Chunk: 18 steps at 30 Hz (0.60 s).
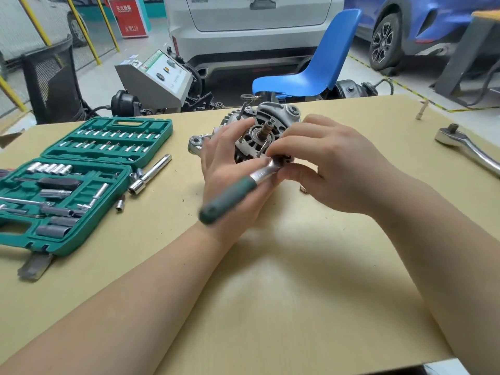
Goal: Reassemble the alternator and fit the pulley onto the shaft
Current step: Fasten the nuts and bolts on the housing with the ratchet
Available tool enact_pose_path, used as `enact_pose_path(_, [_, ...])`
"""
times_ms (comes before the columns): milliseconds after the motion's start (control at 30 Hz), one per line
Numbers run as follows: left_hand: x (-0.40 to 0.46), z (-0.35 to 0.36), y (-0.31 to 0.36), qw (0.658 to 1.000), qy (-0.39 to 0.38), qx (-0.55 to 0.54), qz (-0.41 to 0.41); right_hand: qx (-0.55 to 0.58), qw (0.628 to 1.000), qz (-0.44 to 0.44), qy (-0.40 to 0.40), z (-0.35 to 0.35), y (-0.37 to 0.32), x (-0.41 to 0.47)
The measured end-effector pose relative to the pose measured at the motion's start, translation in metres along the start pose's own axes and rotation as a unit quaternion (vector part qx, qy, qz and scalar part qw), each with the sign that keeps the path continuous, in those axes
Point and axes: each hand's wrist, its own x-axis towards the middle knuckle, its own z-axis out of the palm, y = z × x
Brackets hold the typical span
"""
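Alternator (266,123) on the table (311,266), lying between my two hands with its bare shaft (264,130) pointing up and toward me. My left hand (232,163) rests against the alternator's left face, fingers fairly straight and lying along the housing; a ratchet (238,190) with a green handle crosses over this hand, its handle slanting down toward my left wrist, though I cannot tell whether the thumb grips it. My right hand (322,161) is curled, its fingertips pinching the ratchet's metal head just at the near edge of the alternator, where the head meets a bolt I cannot see clearly. Two thin bolts stand up from the housing just beyond my left fingers. Well to the left of my left hand lies an open green socket case (81,182), with a loose extension bar (150,173) and a few sockets just beside it. Well to the right of my right hand lies a larger chrome ratchet (468,150); beyond it stands a small bit (422,110).
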Motion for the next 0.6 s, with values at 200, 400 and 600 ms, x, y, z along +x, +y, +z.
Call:
enact_pose_path(200, [0.001, 0.000, 0.004, 0.999, 0.020, -0.012, 0.024, -0.001, 0.999, 0.047, 0.018, -0.001, -0.004, -0.002])
enact_pose_path(400, [0.000, 0.004, 0.003, 1.000, 0.014, -0.019, 0.006, -0.036, 0.993, 0.097, 0.048, 0.005, -0.017, 0.004])
enact_pose_path(600, [0.004, 0.002, 0.007, 1.000, 0.013, -0.018, 0.015, -0.018, 0.999, 0.035, -0.015, 0.003, -0.018, 0.005])
